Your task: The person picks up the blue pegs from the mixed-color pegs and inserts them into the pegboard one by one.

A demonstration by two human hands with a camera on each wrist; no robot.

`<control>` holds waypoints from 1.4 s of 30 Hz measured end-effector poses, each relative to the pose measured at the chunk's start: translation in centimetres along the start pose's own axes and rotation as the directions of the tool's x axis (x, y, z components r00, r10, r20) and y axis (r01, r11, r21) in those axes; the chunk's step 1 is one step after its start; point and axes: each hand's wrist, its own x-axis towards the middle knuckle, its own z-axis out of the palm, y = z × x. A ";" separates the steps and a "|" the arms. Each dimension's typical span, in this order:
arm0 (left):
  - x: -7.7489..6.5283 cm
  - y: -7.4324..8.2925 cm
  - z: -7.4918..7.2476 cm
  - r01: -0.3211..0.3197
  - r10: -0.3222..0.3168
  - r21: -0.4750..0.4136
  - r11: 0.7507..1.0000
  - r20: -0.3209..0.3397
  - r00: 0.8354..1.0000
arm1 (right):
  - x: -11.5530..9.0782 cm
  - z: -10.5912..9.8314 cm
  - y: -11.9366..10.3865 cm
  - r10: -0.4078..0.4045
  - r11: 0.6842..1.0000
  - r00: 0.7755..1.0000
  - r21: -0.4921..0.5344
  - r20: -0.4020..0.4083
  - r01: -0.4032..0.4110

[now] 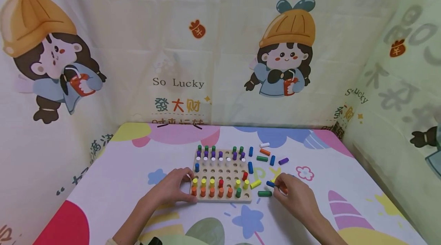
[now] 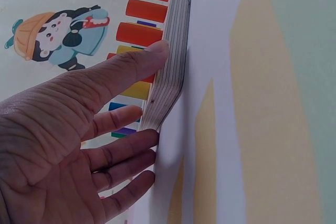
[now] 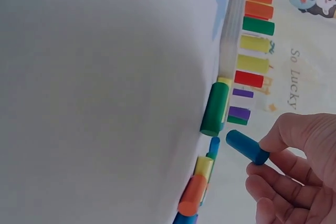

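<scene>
Fingers [image 3: 281, 184] of the right hand [image 1: 294, 191] pinch a blue peg [image 3: 248, 147] against the thumb; its free end sticks out past the fingertips toward the wooden board [image 1: 224, 200]. An orange peg [image 3: 193, 195] lies partly hidden under those fingers, and a yellow peg [image 3: 203, 166] just beyond them. To the left of the right fingertips, on the person's side, a green peg [image 1: 264, 194] lies on the tablecloth [image 1: 293, 222]; another yellow peg [image 1: 255, 184] lies between the fingertips and the board.

The left hand [image 1: 173, 187] has its fingers loosely stretched, not clenched: the thumb presses the board's near side by the corner, and the fingertips rest at its left edge. The board lies flat between the two hands.

Closest to the left thumb stands a row of orange pegs [image 1: 211, 192], with one green peg toward its right end. Behind it stand yellow pegs [image 1: 203, 183] with a red one among them. A standing blue peg [image 1: 197, 167] is just past the left fingertips. Farther from the fingers run white pegs [image 1: 213, 162], purple pegs [image 1: 213, 154] and green pegs [image 1: 206, 148]. Beyond the right fingers, loose blue, green, purple, orange and white pegs lie scattered.
</scene>
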 end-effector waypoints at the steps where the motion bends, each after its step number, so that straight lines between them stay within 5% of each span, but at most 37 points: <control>1: 0.0 0.0 0.0 -0.001 0.001 0.002 1.000 0.000 1.000 | 0.0 0.0 -0.1 -0.001 1.000 1.000 0.004 -0.005 0.001; 42: -0.1 -0.1 0.0 -0.020 0.020 -0.015 1.000 0.008 1.000 | 2.4 1.0 -6.2 -0.092 0.983 0.994 0.156 -0.067 0.101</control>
